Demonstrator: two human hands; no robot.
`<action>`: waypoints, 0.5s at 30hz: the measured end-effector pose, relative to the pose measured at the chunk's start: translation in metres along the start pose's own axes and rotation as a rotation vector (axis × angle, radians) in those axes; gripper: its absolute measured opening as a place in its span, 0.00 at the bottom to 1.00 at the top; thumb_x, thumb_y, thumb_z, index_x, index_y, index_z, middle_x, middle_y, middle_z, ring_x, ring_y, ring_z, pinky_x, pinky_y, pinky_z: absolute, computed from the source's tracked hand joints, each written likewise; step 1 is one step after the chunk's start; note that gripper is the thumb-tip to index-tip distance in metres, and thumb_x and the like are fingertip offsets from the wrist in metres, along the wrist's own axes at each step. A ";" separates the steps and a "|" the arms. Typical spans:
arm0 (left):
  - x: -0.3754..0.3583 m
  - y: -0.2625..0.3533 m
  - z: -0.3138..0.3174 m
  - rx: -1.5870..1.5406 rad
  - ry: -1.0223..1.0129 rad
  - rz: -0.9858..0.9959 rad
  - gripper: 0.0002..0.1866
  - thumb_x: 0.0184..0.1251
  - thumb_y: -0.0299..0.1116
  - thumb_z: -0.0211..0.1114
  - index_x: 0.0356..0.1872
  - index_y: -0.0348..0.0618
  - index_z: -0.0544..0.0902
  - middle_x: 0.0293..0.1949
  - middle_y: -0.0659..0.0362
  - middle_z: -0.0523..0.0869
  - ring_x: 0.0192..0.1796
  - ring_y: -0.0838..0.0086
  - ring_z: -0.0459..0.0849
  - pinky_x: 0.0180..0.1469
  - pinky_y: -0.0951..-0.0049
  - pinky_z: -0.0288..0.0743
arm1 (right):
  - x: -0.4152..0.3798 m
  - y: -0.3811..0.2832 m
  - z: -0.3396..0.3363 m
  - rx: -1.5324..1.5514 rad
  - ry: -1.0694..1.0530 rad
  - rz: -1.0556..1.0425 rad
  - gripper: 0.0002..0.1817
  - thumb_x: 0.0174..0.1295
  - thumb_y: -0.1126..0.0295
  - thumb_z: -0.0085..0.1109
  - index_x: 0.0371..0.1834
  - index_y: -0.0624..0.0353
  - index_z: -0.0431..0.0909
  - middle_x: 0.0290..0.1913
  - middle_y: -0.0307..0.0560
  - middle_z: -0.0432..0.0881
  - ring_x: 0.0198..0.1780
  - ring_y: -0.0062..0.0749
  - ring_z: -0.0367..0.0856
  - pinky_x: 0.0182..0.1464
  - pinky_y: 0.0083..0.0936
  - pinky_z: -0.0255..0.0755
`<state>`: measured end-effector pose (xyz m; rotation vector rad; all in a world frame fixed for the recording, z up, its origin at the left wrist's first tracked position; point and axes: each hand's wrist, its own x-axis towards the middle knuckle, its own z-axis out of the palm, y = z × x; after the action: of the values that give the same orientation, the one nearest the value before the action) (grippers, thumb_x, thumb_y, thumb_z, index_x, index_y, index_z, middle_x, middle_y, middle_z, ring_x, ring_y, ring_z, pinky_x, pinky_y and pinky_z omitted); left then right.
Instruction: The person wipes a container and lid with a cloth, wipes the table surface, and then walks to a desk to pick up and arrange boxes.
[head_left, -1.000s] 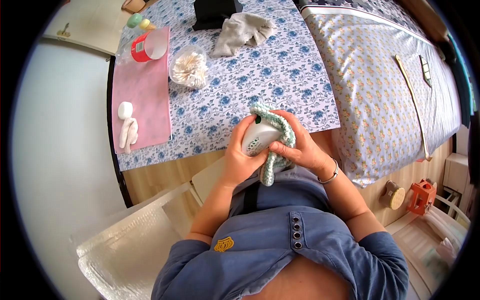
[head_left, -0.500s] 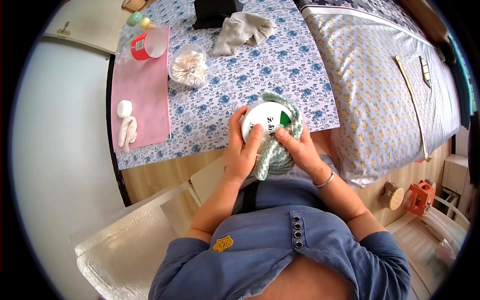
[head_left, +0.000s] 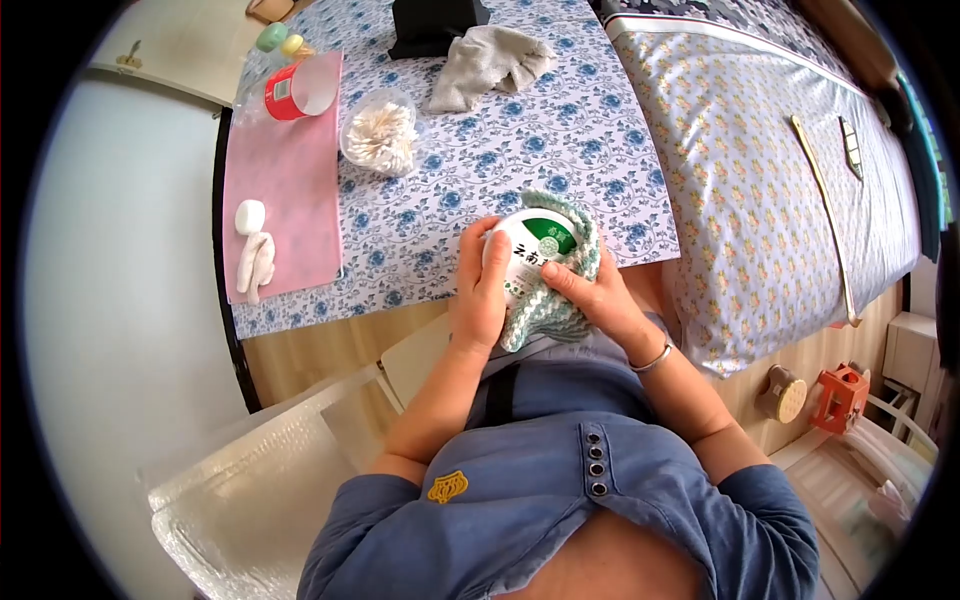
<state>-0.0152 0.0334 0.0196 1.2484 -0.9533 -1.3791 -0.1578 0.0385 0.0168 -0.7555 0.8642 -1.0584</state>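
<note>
Just past the table's near edge, above my lap, I hold a white round tub (head_left: 527, 248) with a green patch and dark Chinese characters on its face. A green-and-white knitted cloth (head_left: 546, 316) wraps its right side and hangs below it. My left hand (head_left: 480, 297) is closed on the tub's left side, thumb along the face. With the thumb pressed over the cloth's edge, my right hand (head_left: 604, 303) grips cloth and tub together; its other fingers are mostly hidden behind. The tub's back is out of sight.
The flower-print table (head_left: 490, 170) bears a container of cotton swabs (head_left: 382, 136), a grey towel (head_left: 490, 68), a black object (head_left: 435, 25) and a pink mat (head_left: 290, 180) with a red-and-white container (head_left: 300, 92). A bed (head_left: 745, 180) stands right, a chair (head_left: 250, 480) lower left.
The tub has turned between my hands, so more of the green patch shows near its top and the characters sit lower left. My left thumb has moved up the face.
</note>
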 end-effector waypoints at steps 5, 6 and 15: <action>0.009 0.007 -0.013 0.011 -0.329 -0.155 0.17 0.65 0.36 0.52 0.50 0.37 0.66 0.40 0.58 0.75 0.41 0.80 0.71 0.44 0.79 0.66 | 0.005 -0.014 -0.022 -0.349 -0.253 0.058 0.36 0.51 0.62 0.64 0.59 0.63 0.56 0.46 0.45 0.73 0.48 0.27 0.70 0.50 0.23 0.65; 0.008 0.007 -0.011 0.010 -0.332 -0.153 0.17 0.65 0.36 0.52 0.50 0.37 0.66 0.40 0.58 0.75 0.41 0.80 0.71 0.44 0.79 0.66 | 0.007 -0.012 -0.024 -0.351 -0.251 0.056 0.36 0.51 0.62 0.64 0.59 0.63 0.56 0.46 0.45 0.73 0.48 0.27 0.70 0.50 0.23 0.65; -0.001 -0.006 0.009 -0.341 0.082 -0.061 0.15 0.66 0.37 0.49 0.49 0.39 0.69 0.39 0.59 0.76 0.39 0.80 0.75 0.40 0.80 0.70 | 0.003 0.003 -0.001 -0.049 0.011 0.021 0.27 0.53 0.65 0.61 0.54 0.61 0.61 0.42 0.40 0.71 0.42 0.18 0.68 0.43 0.17 0.66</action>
<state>-0.0247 0.0348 0.0151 1.0717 -0.5969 -1.4551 -0.1567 0.0365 0.0134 -0.7803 0.9084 -1.0264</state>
